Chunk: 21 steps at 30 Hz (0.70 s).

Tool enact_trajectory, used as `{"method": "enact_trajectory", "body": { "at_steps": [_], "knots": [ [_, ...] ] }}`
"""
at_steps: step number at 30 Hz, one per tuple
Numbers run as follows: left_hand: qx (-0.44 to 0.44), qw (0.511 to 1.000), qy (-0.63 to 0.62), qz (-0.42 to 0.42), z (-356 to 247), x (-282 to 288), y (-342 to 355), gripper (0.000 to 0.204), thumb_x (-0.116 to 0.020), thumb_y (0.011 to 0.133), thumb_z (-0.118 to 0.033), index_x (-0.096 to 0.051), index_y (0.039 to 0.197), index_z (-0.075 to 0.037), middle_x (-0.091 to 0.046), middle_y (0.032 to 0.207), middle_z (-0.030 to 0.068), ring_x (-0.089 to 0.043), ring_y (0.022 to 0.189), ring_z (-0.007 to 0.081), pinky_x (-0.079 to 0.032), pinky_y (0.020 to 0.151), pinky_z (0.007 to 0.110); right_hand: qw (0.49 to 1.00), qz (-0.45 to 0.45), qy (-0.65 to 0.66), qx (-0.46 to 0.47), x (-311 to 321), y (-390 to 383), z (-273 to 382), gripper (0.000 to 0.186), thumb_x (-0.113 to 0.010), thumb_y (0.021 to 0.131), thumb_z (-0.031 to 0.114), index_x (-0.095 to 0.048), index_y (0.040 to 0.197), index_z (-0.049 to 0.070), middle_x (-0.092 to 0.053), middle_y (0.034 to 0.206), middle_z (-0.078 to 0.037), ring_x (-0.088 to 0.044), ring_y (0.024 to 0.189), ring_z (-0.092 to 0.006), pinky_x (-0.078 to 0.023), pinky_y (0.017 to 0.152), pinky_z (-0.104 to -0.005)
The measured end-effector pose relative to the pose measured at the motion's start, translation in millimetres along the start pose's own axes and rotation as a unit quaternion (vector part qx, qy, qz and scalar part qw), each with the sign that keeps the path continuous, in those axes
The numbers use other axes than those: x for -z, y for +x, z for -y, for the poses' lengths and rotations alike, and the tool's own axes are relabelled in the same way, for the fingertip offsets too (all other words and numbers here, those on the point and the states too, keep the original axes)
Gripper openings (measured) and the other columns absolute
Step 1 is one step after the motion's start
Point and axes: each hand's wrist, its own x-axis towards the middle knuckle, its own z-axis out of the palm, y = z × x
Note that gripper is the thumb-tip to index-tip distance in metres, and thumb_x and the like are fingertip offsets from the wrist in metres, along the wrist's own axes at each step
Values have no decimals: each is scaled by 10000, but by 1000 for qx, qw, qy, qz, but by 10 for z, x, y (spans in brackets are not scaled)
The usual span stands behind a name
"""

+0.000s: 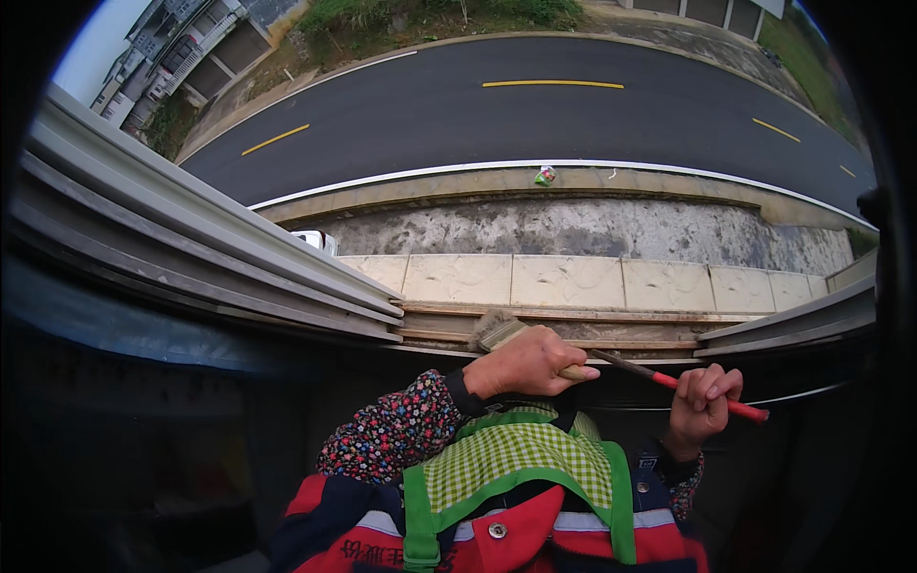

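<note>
My left hand (525, 363) is closed around the pale handle of a wide brush (501, 332), whose dusty bristles rest in the dirty window sill track (659, 329). In my right hand (699, 406) is a tool with a red handle (748, 410) and a long thin metal shaft (626, 366); the shaft slants up leftward toward the track, its far end close to my left hand and the brush.
Metal sliding-window frames (210, 248) stand at left and right (793, 320). Outside are a tiled ledge (564, 282), a stained concrete strip (592, 224), a small colourful bag (544, 176), a road (430, 119), a partly hidden white vehicle (313, 241) and buildings (210, 67).
</note>
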Motion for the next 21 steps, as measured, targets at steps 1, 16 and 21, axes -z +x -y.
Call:
{"method": "enact_trajectory", "body": {
  "at_steps": [1,16,21],
  "knots": [
    [-48,999,-22,-9,-64,-149,128,410,-705,915,-304,-525,642,-55,-556,593,153,-587,583,372,-417,509,463,1000,10,-10,17,20,4,66,138,-452,920,-31,-456,825,69,-389,609,-16,-268,454,-78,-236,441,-248],
    [30,913,196,-357,91,743,-602,271,-736,860,-62,-569,648,-43,-548,568,113,-558,477,293,-406,448,380,995,23,-32,95,88,-176,502,148,-467,931,-30,-458,830,78,-381,616,-2,-264,469,-72,-224,466,-234],
    [6,933,112,-342,260,152,-183,339,-718,895,-115,-506,643,-34,-473,552,134,-500,470,323,-378,456,392,996,26,-11,87,38,-162,424,149,-453,930,-30,-455,828,79,-379,622,-5,-271,478,-76,-236,473,-233]
  ]
}}
